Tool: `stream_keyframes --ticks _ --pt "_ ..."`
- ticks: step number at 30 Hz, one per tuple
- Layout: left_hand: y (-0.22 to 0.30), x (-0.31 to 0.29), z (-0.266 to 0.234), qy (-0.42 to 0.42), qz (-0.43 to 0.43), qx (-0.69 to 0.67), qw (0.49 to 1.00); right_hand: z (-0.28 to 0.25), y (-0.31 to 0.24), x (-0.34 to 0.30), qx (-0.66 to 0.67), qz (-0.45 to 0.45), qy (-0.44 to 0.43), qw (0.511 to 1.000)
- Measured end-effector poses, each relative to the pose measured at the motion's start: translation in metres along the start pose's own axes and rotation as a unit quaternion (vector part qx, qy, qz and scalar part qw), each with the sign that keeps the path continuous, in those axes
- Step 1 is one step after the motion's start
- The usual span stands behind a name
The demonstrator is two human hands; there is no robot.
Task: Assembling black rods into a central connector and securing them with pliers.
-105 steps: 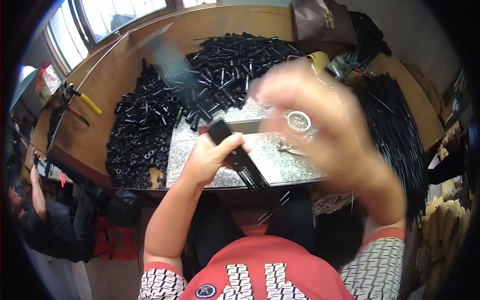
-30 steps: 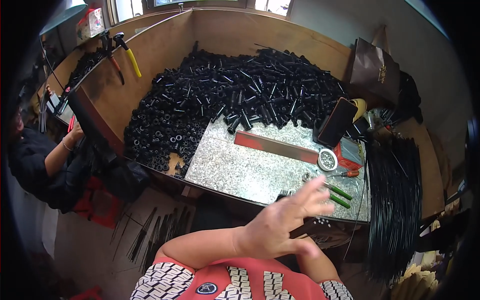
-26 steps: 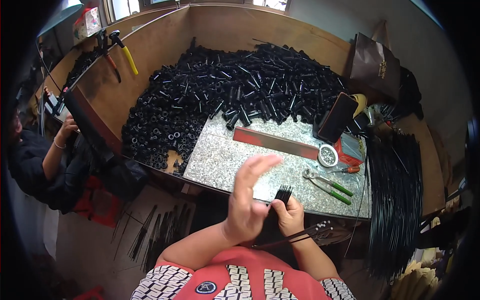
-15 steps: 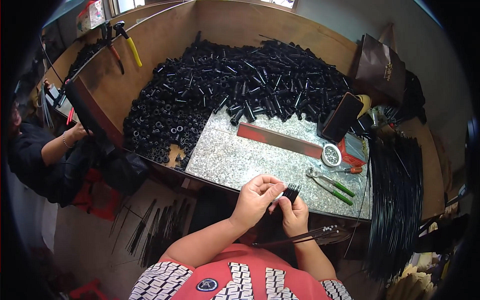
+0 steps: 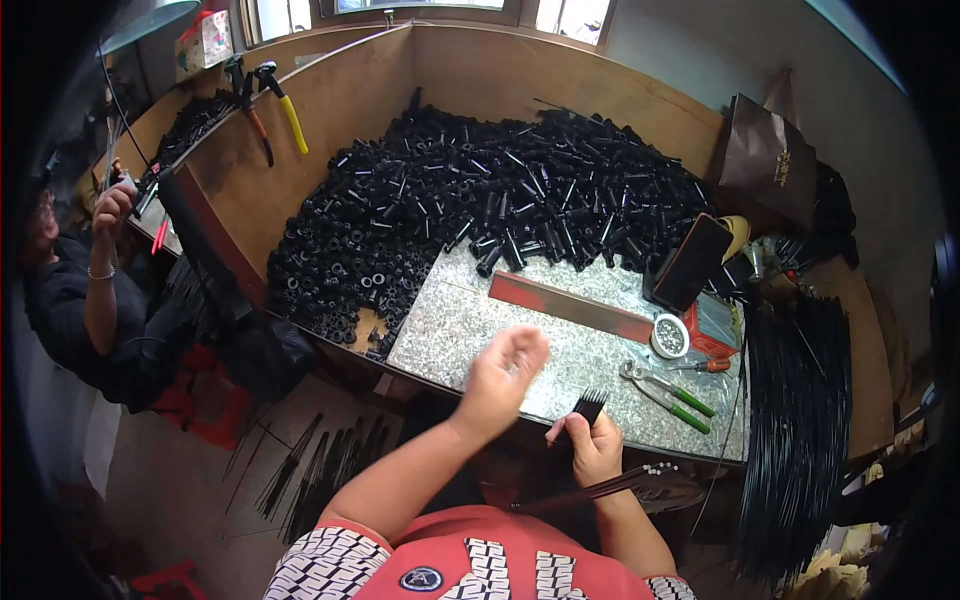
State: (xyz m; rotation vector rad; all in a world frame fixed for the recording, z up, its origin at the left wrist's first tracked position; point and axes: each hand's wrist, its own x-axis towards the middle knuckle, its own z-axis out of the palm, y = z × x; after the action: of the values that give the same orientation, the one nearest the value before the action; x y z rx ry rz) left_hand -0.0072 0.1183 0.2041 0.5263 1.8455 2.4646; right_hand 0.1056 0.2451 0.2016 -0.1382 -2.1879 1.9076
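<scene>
My right hand (image 5: 598, 450) is closed around a small dark bundle of thin black rods (image 5: 591, 400), whose tips fan out in a row above the thumb. Over the front part of the speckled stone slab (image 5: 440, 325), my left hand (image 5: 503, 375) is raised, apart from the bundle. Its fingers are bent and smeared by motion, so I cannot see whether anything is in them. Several thin dark rods with white bead-like ends (image 5: 650, 474) cross in front of my right forearm. Pliers with green handles (image 5: 672, 400) lie on the slab, right of my right hand.
Black tubular parts (image 5: 540, 190) and small rings (image 5: 340, 275) are heaped behind the slab. On it are a flat metal bar (image 5: 570, 307), a white cup of small pieces (image 5: 669, 337) and a screwdriver (image 5: 712, 366). Long black rods (image 5: 795, 430) hang at right. Another person (image 5: 100, 290) sits at left.
My left hand has moved up and away from the rod bundle, which stays in my right hand. The view has tilted slightly upward. The other person's hand has risen.
</scene>
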Motion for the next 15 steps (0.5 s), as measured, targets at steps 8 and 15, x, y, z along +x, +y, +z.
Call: stream_keyframes --ticks 8,15 --pt "-0.025 0.148 -0.116 0.129 0.128 0.532 0.827 0.001 0.003 -0.005 0.009 -0.014 -0.003 1.0" --pt "-0.025 0.166 -0.115 0.006 0.058 0.646 0.761 -0.002 0.008 -0.004 -0.005 0.0 -0.007 1.0"
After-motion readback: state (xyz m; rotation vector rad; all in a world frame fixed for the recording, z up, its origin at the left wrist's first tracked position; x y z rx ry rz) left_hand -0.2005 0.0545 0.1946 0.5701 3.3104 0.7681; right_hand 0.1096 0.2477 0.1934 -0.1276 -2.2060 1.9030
